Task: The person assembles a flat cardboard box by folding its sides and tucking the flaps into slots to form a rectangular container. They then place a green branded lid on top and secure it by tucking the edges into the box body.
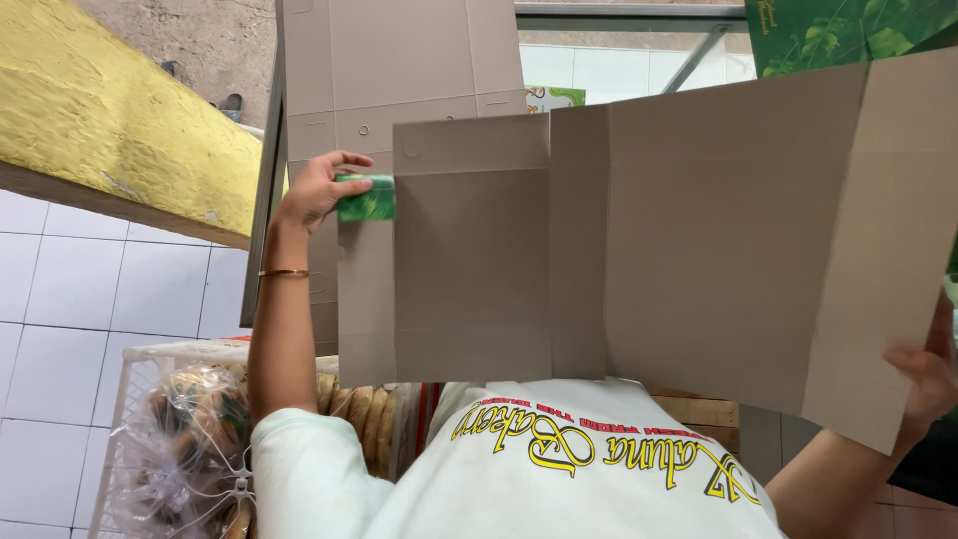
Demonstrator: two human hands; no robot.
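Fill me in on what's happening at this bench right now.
A person holds a flat, unfolded cardboard box blank, grey inner side up. The left hand pinches a small side flap folded over so its green printed face shows. The right hand grips the blank's far lower edge. Another flat blank lies underneath. To the left, a white wire crate holds bagged baked goods.

You hold a flat unfolded grey-brown cardboard box blank (639,240) | green printed flap (366,198) folded at its left edge | green leaf-patterned carton (848,30) top right.
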